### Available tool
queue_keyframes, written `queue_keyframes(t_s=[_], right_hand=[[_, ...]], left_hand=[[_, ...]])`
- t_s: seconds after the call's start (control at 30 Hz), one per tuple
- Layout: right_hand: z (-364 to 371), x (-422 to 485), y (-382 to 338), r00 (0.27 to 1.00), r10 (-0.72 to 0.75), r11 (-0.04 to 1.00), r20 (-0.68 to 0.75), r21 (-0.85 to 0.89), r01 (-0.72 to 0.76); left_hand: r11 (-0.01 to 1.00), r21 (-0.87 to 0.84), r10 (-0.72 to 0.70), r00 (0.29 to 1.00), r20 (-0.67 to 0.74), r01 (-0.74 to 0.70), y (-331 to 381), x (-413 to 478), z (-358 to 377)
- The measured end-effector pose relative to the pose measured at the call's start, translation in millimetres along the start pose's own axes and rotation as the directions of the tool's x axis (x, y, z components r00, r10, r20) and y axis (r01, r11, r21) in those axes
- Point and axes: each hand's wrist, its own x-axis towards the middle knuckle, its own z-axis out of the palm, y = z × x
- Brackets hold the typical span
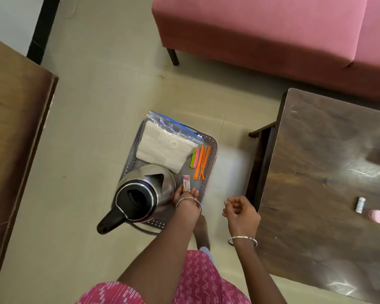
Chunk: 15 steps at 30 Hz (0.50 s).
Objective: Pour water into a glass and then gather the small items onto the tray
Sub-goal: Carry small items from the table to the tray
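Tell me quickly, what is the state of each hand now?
Left hand: pinches the small box, within the tray.
Right hand: loosely curled, holds nothing.

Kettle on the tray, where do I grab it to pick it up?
Take the kettle by its black handle, coming in from above on the near left side. The handle juts out past the tray rim toward the person. It sits well away from the round steel body, so fingers can wrap right round it.
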Motion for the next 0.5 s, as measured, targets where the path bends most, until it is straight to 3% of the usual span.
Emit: queue_keyframes(t_s=[0.3,0.43,0.5], right_hand=[[-6,0,32,0.999,0.023,0.999,0.036,-0.034,-0.022],[-4,-3,39,0.998,0.032,0.999,0.056,-0.045,-0.03],[-3,-5,42,0.997,0.035,0.998,0.067,-0.048,-0.032]], left_hand=[[0.996,-0.004,0.088,0.995,-0.055,-0.088,-9,13,12],[0.99,0.133,0.042,0.999,0.008,-0.042,-7,26,11],[0.929,0.371,-0.013,1.0,-0.01,0.016,-2,31,9]])
